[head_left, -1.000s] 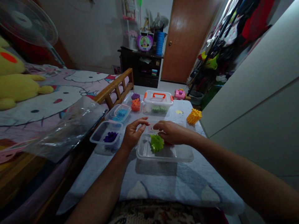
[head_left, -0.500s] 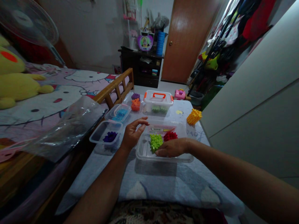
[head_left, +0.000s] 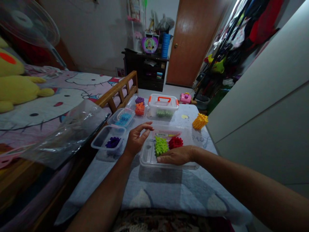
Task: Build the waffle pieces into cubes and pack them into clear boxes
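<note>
In the head view, a large clear plastic box [head_left: 148, 159] stands in the middle of the table. Inside it, lime-green toothed plastic pieces [head_left: 161, 146] sit beside a red group of similar pieces [head_left: 175, 142]. My right hand [head_left: 177, 155] reaches into the box, its fingers stretched out flat along the near side of the green pieces; its fingertips seem to touch or nearly touch them. By the box's left edge hovers my left hand [head_left: 138, 138], fingers loosely curved and apart, with nothing in them.
Left of the box are clear tubs with dark-blue pieces [head_left: 113, 142], light-blue pieces [head_left: 123, 119], and orange pieces [head_left: 139, 109] with purple ones. A lidded box with an orange handle [head_left: 163, 101] stands behind. Yellow pieces [head_left: 200, 121] stand at the table's right edge. A wooden bed rail [head_left: 118, 90] borders the left.
My right hand has shifted slightly left and toward me along the green pieces, and its thumb side shows more. The left hand has hardly moved.
</note>
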Motion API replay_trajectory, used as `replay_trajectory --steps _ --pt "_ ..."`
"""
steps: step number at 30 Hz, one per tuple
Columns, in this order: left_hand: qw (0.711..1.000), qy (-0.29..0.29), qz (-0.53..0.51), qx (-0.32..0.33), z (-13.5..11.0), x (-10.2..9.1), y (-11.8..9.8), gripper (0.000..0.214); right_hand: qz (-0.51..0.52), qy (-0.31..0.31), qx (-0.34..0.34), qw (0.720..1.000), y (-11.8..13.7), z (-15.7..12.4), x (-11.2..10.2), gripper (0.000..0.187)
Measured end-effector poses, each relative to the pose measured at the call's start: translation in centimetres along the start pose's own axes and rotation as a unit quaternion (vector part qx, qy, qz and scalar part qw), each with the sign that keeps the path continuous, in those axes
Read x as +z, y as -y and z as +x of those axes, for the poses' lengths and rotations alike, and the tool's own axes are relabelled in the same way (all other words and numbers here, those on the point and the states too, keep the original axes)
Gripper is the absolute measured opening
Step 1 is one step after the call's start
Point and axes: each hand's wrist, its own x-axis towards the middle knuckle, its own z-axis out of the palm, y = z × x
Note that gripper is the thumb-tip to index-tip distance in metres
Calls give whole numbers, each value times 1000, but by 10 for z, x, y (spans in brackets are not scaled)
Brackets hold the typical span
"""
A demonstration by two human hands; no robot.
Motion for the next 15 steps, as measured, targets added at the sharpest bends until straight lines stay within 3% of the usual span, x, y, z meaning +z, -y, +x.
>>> replay_trajectory --steps 3,15 --pt "1000 1 -2 0 -1 0 0 18 -5 18 -11 1000 -4 3 0 63" --pt "1000 2 -4 -5 0 0 1 18 -28 -27 -9 999 -8 11 2 63"
